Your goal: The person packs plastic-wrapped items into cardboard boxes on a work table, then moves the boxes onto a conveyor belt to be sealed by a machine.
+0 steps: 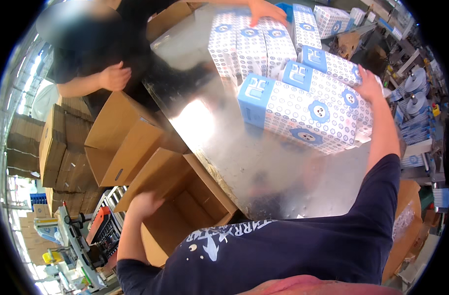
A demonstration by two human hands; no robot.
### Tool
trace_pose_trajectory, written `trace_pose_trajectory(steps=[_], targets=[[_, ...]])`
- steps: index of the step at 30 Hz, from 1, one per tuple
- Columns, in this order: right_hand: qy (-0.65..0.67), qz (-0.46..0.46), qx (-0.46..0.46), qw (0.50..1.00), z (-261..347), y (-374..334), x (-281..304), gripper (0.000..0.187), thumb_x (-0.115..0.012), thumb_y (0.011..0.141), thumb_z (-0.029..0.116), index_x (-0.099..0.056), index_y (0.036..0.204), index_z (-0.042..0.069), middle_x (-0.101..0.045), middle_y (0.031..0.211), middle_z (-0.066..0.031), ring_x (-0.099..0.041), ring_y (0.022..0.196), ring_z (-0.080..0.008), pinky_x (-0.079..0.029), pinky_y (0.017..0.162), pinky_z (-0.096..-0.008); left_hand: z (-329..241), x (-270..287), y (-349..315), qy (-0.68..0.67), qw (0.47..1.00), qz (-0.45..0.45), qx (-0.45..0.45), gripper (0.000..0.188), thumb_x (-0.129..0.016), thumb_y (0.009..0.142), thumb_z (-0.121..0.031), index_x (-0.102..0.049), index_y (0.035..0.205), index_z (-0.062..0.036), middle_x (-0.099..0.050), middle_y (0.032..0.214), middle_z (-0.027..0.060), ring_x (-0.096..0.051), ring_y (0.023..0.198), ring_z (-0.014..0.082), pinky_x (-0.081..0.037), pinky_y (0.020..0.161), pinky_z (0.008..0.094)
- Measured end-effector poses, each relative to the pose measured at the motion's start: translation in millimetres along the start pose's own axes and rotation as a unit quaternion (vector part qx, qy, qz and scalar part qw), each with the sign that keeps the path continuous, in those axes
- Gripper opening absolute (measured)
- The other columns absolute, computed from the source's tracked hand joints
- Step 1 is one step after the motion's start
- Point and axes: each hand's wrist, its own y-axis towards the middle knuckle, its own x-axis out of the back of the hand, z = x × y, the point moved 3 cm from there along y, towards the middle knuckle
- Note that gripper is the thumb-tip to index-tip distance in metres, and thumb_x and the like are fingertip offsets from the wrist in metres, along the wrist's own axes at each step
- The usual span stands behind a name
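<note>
Three white and blue printed cartons [308,105] lie side by side on the metal table, blue ends toward the left. My right hand [369,86] is curved around their right ends, fingers bent against the farther ones. At the lower left, an open cardboard box [209,201] stands beside the table edge with its flaps up and its visible inside bare. My left hand [144,204] is at that box's left side, its fingers curled over the edge by a raised flap [153,172]; some fingertips are hidden.
Across the metal table [283,184], a co-worker's hand [266,11] rests on several upright matching cartons [249,46]. Another open cardboard box [121,137] stands at left, before stacked flattened boxes [69,152]. A roller conveyor [111,201] runs beneath the boxes. Machinery [416,103] fills the right.
</note>
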Motion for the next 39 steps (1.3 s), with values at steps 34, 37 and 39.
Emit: trace_pose_trajectory(steps=[34,37,39], targets=[[0.711,0.287,0.024,0.641,202,-329,94,0.070,-0.075,0.056,0.004,-0.049,0.121,0.001,-0.055,0.118,-0.0095,-0.054,0.108,-0.0230,-0.044,0.090,-0.0365,-119,27,15,-0.595,0.623,0.133,-0.489,0.069,-0.075,0.064,-0.005,-0.044,0.125,-0.0005,-0.054,0.121,0.0110,-0.050,0.113,0.0215,-0.041,0.095,0.0369],[0.526,0.186,0.108,0.823,228,-345,92,0.073,-0.077,0.056,0.004,-0.049,0.123,0.003,-0.053,0.122,-0.0097,-0.050,0.111,-0.0227,-0.043,0.091,-0.0362,-95,14,-2,-0.623,0.606,0.070,-0.490,0.069,-0.078,0.062,-0.004,-0.046,0.124,-0.0018,-0.054,0.121,0.0093,-0.050,0.113,0.0206,-0.040,0.096,0.0371],[0.541,0.097,0.156,0.820,234,-334,116,0.062,-0.078,0.058,0.006,-0.056,0.116,0.001,-0.055,0.118,-0.0101,-0.053,0.107,-0.0225,-0.044,0.090,-0.0349,-73,30,-23,-0.623,0.626,0.037,-0.467,0.069,-0.079,0.062,-0.006,-0.047,0.124,-0.0033,-0.055,0.118,0.0070,-0.051,0.110,0.0208,-0.039,0.096,0.0383]])
